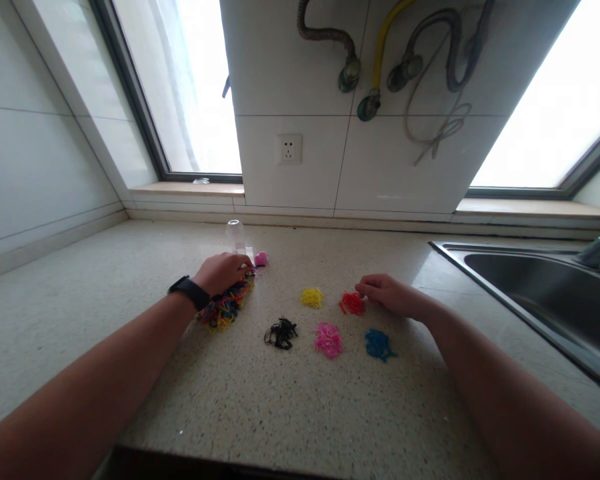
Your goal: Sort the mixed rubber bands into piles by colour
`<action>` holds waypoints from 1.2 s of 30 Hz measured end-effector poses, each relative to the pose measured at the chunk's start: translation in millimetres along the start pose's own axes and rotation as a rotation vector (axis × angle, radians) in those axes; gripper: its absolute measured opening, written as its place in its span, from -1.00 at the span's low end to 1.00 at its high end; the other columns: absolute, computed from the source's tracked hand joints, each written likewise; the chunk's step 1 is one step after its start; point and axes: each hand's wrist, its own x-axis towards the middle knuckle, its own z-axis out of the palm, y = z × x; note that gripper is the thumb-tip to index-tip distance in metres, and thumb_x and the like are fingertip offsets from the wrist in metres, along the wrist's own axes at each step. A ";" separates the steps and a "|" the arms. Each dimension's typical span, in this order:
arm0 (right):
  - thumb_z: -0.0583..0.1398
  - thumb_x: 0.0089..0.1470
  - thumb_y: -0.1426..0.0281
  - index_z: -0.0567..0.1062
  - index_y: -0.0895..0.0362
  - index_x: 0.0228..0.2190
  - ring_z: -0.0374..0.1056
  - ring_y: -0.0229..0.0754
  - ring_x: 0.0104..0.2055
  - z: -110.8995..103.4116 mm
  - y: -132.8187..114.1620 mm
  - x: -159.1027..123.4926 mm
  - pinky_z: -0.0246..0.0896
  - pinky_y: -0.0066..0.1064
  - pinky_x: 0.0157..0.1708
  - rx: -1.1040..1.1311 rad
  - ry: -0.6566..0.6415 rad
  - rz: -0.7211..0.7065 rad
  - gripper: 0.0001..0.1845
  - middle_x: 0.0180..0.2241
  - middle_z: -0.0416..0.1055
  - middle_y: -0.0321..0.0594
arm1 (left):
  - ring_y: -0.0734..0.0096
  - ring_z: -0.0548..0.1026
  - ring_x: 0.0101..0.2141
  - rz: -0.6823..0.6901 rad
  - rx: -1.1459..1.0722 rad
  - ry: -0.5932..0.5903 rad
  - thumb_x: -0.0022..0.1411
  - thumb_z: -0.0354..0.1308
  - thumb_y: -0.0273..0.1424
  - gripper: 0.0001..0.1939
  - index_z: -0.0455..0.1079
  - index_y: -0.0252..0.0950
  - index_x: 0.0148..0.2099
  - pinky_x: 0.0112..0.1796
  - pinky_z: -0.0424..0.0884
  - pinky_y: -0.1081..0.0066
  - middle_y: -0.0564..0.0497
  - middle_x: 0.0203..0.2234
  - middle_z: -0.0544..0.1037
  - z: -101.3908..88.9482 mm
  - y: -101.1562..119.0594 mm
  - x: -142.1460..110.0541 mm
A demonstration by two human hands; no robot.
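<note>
My left hand (226, 272), with a black band on its wrist, reaches over a mixed heap of coloured rubber bands (226, 309). Its fingers are pinched at the heap's far end, on some bands there. At the edge of the red rubber bands (352, 303), my right hand (386, 293) has its fingers closed together; what they hold, if anything, is too small to make out. Separate little piles of yellow (312, 297), black (281, 333), pink (329, 340) and blue rubber bands (379, 344) lie between and in front of the hands.
Behind my left hand stands a clear plastic bottle or cup (235, 236), with a small pink object (261, 259) beside it. A steel sink (530, 313) is set into the speckled counter (300, 407) at the right. Hoses (380, 53) and a socket (290, 148) are on the tiled wall.
</note>
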 end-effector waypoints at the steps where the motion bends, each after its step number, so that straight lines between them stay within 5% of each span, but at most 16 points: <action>1: 0.09 0.11 -0.11 0.43 0.18 -0.39 -0.02 -0.35 -0.59 -0.1 0.3 0.2 -0.13 -0.42 -0.58 0.000 0.000 -0.002 -0.43 -0.61 0.14 -0.40 | 0.34 0.52 -0.30 0.003 -0.010 0.008 0.36 0.03 -0.12 -0.63 0.48 -0.28 -0.06 -0.21 0.41 0.27 -0.07 -0.28 0.58 -1.4 0.5 0.1; 8: 0.10 0.09 -0.13 0.43 0.17 -0.40 -0.02 -0.35 -0.59 -0.4 1.3 0.4 -0.14 -0.43 -0.58 0.007 0.002 -0.005 -0.42 -0.61 0.15 -0.40 | 0.34 0.55 -0.28 0.036 -0.110 0.060 0.38 -0.07 -0.12 -0.60 0.51 -0.22 -0.08 -0.29 0.33 0.43 -0.08 -0.26 0.62 -11.3 9.1 2.5; 21: 0.09 0.10 -0.12 0.44 0.17 -0.38 0.00 -0.34 -0.59 -0.2 2.1 1.3 -0.12 -0.42 -0.58 -0.019 0.004 0.005 -0.42 -0.60 0.18 -0.37 | 0.29 0.53 -0.33 -0.004 -0.229 0.067 0.33 -0.01 -0.12 -0.62 0.52 -0.27 -0.17 -0.31 0.30 0.39 -0.11 -0.33 0.61 -11.3 12.2 0.7; 36: 0.07 0.11 -0.14 0.46 0.17 -0.36 0.01 -0.34 -0.59 -0.3 5.6 3.1 -0.10 -0.43 -0.58 -0.025 0.004 -0.016 -0.40 -0.60 0.19 -0.37 | 0.55 0.20 -0.54 0.222 -0.792 -0.045 0.34 0.03 -0.09 -0.60 0.47 -0.34 -0.17 -0.52 0.14 0.49 0.09 -0.55 0.36 -58.4 137.6 -34.9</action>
